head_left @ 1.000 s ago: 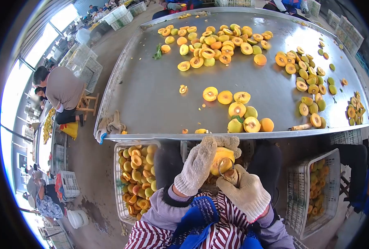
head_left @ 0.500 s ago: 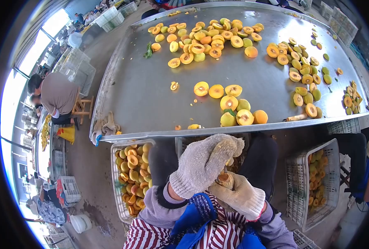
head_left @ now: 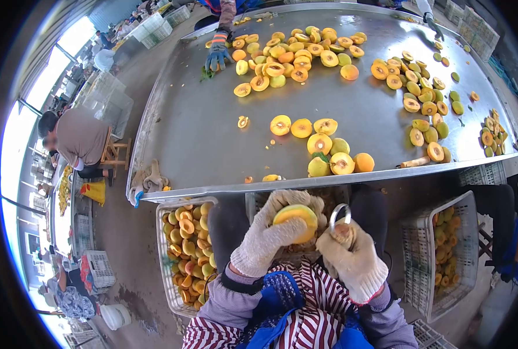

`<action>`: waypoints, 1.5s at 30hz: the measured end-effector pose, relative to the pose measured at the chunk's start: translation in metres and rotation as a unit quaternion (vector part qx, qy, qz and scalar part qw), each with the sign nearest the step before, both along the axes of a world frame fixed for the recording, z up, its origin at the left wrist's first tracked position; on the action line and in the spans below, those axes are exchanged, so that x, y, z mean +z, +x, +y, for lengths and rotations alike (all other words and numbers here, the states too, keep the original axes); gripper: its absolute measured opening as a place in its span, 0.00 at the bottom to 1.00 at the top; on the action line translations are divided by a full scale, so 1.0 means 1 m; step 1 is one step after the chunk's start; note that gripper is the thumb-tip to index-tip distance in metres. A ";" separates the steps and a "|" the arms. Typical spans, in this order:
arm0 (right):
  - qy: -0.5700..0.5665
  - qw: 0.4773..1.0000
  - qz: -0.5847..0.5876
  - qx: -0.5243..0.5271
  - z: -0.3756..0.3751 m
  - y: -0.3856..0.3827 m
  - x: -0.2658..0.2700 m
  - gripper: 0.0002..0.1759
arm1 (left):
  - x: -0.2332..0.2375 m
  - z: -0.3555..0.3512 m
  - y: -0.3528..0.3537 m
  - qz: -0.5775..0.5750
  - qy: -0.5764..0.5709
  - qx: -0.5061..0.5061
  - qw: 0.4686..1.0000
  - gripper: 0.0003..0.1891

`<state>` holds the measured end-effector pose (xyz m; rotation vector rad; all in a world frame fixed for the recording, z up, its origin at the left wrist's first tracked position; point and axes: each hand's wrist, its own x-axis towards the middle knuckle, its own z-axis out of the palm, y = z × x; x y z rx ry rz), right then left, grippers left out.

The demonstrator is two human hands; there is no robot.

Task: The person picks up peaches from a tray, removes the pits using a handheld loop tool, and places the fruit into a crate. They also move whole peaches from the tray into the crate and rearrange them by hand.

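Note:
My left hand (head_left: pixel 273 230), in a pale knit glove, is closed around a yellow peach half (head_left: pixel 297 222) above my lap. Beside it, my gloved right hand (head_left: pixel 352 259) grips a pitting tool (head_left: pixel 341 216) with a looped metal blade pointing up; its handle is mostly hidden in the fist. The tool and the fruit are apart. In front, on the metal table (head_left: pixel 206 134), a small group of peach halves (head_left: pixel 319 143) lies near the edge. Below my hands a crate is partly hidden.
A crate of peaches (head_left: pixel 186 250) stands left of my legs, another crate (head_left: pixel 416 262) to the right. Larger peach piles (head_left: pixel 288 55) cover the far table. A co-worker's gloved hand (head_left: pixel 217 55) rests at the far left; gloves (head_left: pixel 149 177) lie at the near-left corner.
My hands have moved apart, and the peach half and the metal loop now show. A co-worker's gloved hand has reached onto the far left of the table, another at the far right.

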<state>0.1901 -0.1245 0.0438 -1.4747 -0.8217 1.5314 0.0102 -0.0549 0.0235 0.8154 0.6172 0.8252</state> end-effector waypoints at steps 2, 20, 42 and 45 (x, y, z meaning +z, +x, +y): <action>-0.007 0.996 -0.062 0.067 -0.001 -0.006 -0.002 0.19 | 0.005 -0.001 0.007 -0.025 -0.041 0.046 0.998 0.23; 0.152 0.986 -0.062 0.040 -0.011 -0.027 -0.025 0.19 | 0.007 -0.027 0.029 0.001 0.189 0.121 0.975 0.27; -0.167 0.722 0.611 0.278 -0.013 0.005 -0.052 0.11 | 0.025 0.014 0.027 0.121 0.546 -0.016 0.829 0.14; -0.204 0.712 0.632 0.229 -0.029 0.010 -0.054 0.12 | 0.011 0.008 0.034 0.004 0.470 0.008 0.883 0.21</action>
